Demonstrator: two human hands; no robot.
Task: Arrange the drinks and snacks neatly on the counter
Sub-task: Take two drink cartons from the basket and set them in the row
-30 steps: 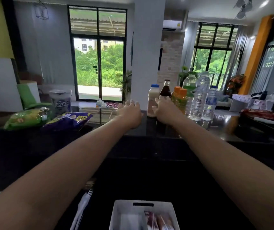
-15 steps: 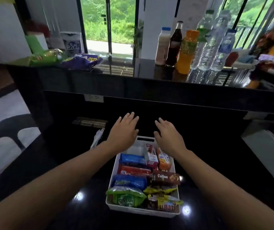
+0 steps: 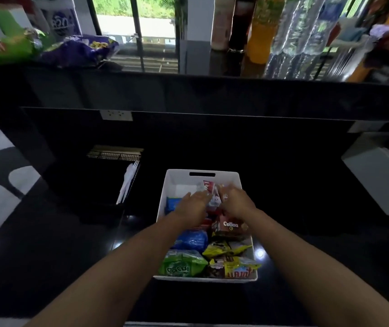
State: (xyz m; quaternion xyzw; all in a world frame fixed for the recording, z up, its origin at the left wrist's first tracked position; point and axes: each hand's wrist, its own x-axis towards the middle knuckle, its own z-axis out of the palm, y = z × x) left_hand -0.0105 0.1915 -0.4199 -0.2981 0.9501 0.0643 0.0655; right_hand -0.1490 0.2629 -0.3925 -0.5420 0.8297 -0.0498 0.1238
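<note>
both my hands down in the white plastic snack bin [image 3: 245, 278] at lower centre, left hand [image 3: 192, 205] and right hand [image 3: 236, 204] reaching at the small red-and-white packs [image 3: 208, 187], can't tell if either's got a grip, blurry

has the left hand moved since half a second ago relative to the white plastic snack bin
Yes. The left hand has come back toward the person and down, from over the white plastic snack bin's far handle wall to in among the packets.

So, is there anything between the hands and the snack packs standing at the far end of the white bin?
Nothing visible. The left hand and right hand are already inside the white bin, right at the upright packs. Blur hides whether the fingers hold them.
</note>
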